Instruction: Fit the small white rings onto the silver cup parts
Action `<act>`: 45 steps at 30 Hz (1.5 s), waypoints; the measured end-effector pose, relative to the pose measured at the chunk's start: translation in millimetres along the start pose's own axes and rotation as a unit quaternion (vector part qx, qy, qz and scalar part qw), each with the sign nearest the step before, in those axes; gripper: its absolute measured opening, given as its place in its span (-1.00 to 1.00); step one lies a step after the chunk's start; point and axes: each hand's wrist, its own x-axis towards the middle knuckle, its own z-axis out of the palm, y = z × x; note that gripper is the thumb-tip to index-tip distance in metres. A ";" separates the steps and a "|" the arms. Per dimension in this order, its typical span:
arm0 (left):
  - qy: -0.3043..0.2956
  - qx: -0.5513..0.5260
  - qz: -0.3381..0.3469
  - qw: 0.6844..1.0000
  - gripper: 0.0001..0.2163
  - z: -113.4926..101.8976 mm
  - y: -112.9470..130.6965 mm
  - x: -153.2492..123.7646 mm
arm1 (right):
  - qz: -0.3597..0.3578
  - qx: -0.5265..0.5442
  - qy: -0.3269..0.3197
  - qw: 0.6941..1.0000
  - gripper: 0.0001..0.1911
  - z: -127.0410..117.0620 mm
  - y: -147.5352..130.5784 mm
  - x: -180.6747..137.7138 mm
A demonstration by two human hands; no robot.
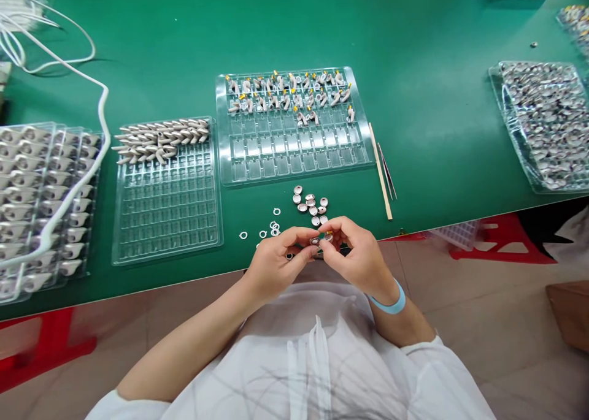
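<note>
Near the front edge of the table, my left hand (275, 259) pinches a small round metal part (315, 241) between thumb and fingers. Close against it, my right hand (356, 251) is closed on another small metal part (328, 237) with a bit of yellow on it; the fingers hide most of it. Several round silvery caps (311, 203) lie just beyond my fingertips. Left of them are several thin white rings (275, 225), some partly behind my left hand.
A clear tray (257, 144) holds curved pieces with yellow ends. Left stand a tray (165, 205) of metal pieces and stacked trays (34, 187), crossed by a white cable (103, 110). Right lie a wooden stick (381, 171), tweezers (387, 171) and a filled parts tray (547, 126).
</note>
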 end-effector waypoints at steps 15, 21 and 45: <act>0.007 0.014 0.008 1.000 -0.77 -0.4 -8.7 -4.7 | -0.005 -0.008 -0.015 1.000 -0.91 -0.6 -3.0 1.7; 0.012 0.031 0.022 0.999 -0.80 -0.5 -8.8 -4.8 | -0.010 -0.026 -0.009 1.000 -0.91 0.7 -3.6 1.7; 0.063 0.259 0.251 0.930 -0.81 5.1 -15.6 -0.3 | -0.087 -0.098 0.033 0.991 -0.88 8.5 7.2 -4.2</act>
